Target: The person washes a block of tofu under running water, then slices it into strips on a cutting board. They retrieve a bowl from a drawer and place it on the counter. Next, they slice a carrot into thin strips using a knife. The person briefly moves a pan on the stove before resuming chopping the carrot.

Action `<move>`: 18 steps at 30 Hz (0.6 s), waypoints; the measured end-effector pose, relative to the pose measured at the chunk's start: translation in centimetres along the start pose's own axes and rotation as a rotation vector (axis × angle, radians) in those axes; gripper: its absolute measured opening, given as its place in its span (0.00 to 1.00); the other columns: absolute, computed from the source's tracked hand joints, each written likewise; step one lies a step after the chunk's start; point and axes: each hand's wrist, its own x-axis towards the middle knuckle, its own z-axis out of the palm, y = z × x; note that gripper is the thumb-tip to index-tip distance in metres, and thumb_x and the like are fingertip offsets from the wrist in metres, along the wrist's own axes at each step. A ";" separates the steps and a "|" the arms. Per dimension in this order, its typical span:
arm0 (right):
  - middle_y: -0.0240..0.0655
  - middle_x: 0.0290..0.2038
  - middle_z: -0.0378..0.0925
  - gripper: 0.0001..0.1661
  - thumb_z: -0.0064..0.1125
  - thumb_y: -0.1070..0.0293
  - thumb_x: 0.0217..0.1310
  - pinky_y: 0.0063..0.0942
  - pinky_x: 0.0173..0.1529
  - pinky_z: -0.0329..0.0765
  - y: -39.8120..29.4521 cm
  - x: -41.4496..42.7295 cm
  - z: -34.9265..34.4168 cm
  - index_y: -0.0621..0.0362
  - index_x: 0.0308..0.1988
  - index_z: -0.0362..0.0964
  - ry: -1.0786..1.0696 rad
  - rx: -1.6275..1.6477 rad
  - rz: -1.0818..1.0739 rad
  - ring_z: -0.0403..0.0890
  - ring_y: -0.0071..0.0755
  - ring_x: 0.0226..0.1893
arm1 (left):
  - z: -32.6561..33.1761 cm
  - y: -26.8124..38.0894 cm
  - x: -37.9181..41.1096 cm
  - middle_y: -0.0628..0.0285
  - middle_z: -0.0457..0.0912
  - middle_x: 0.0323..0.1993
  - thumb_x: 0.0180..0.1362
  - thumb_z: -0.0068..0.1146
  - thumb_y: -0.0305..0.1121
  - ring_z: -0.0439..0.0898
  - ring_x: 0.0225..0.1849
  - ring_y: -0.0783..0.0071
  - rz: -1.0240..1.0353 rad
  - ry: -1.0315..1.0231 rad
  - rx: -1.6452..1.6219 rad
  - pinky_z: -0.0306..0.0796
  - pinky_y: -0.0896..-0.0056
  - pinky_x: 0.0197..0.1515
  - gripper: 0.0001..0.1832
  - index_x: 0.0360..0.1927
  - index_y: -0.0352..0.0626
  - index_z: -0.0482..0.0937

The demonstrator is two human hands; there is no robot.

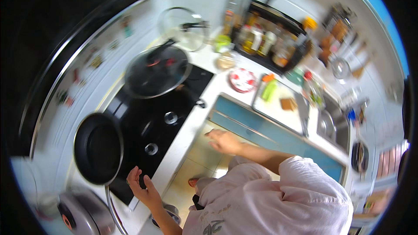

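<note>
My left hand [141,184] hovers by the front edge of the black glass cooktop [156,133], empty, thumb apart from the fingers. Nearest it is a dark frying pan [99,150], whose metal handle [114,207] points back towards me. Held over the floor in front of my body, my right hand [223,141] has loosely bent fingers with nothing visible in them. At the far end of the cooktop stands a large pan under a glass lid [158,71]; its contents are unclear. Two round control knobs [170,117] show near the cooktop's front edge.
A cutting board [277,112] bears cut vegetables [269,90], a brown block [288,104] and a knife [302,111]. Beyond it is a sink [328,125]. Bottles [253,40] fill a black rack. A grey rice cooker [86,213] stands left of the frying pan's handle.
</note>
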 end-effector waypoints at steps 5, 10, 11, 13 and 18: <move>0.45 0.37 0.71 0.22 0.60 0.66 0.45 0.38 0.42 0.71 17.0 -15.3 -9.0 0.60 0.42 0.65 0.315 -0.192 0.667 0.73 0.50 0.38 | 13.3 7.6 -0.7 0.56 0.70 0.44 0.52 0.49 0.28 0.71 0.42 0.66 0.188 -0.376 -0.063 0.63 0.69 0.48 0.16 0.46 0.37 0.69; 0.51 0.40 0.67 0.31 0.66 0.62 0.38 0.37 0.41 0.72 29.8 -27.4 -13.0 0.67 0.42 0.62 0.396 -0.288 1.106 0.71 0.52 0.41 | 30.3 13.5 -5.7 0.56 0.70 0.42 0.51 0.52 0.31 0.71 0.42 0.66 0.250 -0.698 -0.148 0.65 0.68 0.45 0.17 0.46 0.38 0.69; 0.51 0.39 0.68 0.30 0.66 0.63 0.38 0.37 0.41 0.72 31.4 -28.8 -13.2 0.67 0.40 0.63 0.382 -0.247 1.156 0.72 0.52 0.41 | 34.3 14.8 -7.2 0.57 0.70 0.42 0.51 0.52 0.30 0.71 0.42 0.66 0.269 -0.770 -0.147 0.65 0.68 0.46 0.17 0.46 0.39 0.69; 0.51 0.36 0.70 0.29 0.66 0.62 0.38 0.37 0.40 0.72 33.4 -29.9 -12.5 0.67 0.39 0.64 0.381 -0.115 1.190 0.73 0.51 0.38 | 40.4 16.3 -10.3 0.57 0.70 0.42 0.51 0.52 0.29 0.71 0.43 0.65 0.159 -0.907 -0.167 0.65 0.67 0.45 0.17 0.46 0.40 0.69; 0.51 0.25 0.74 0.22 0.59 0.67 0.38 0.39 0.35 0.73 35.7 -30.8 -12.0 0.69 0.35 0.64 0.405 0.076 1.248 0.76 0.52 0.28 | 51.6 17.4 -16.5 0.55 0.70 0.44 0.49 0.52 0.27 0.70 0.45 0.60 0.076 -1.045 -0.116 0.64 0.63 0.47 0.18 0.46 0.39 0.67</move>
